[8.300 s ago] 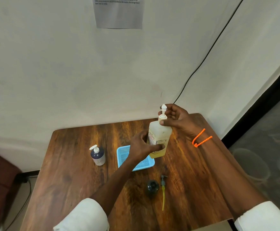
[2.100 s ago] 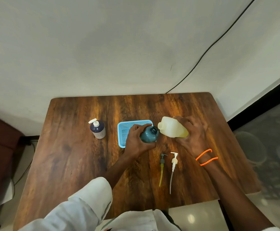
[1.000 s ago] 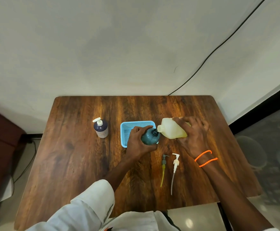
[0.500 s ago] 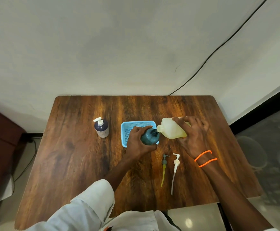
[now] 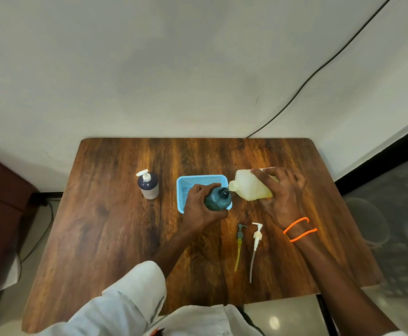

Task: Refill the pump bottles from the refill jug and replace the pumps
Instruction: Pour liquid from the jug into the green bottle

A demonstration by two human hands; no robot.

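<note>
We see left hand [image 5: 199, 209] wrapped round rounded teal bottle [image 5: 217, 199] over blue mesh tray [image 5: 193, 181], tabletop [image 5: 115, 226] centre. Right hand [image 5: 283, 197] grips translucent yellowish jug [image 5: 249, 186], tilted, spout at bottle's 3 o'clock. Two pumps [image 5: 256, 241] lie at 5 o'clock.

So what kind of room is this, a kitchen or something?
Probably not a kitchen: more likely a plain indoor room or office corner. A small wooden table stands against a bare white wall, with a black cable across it.
</note>
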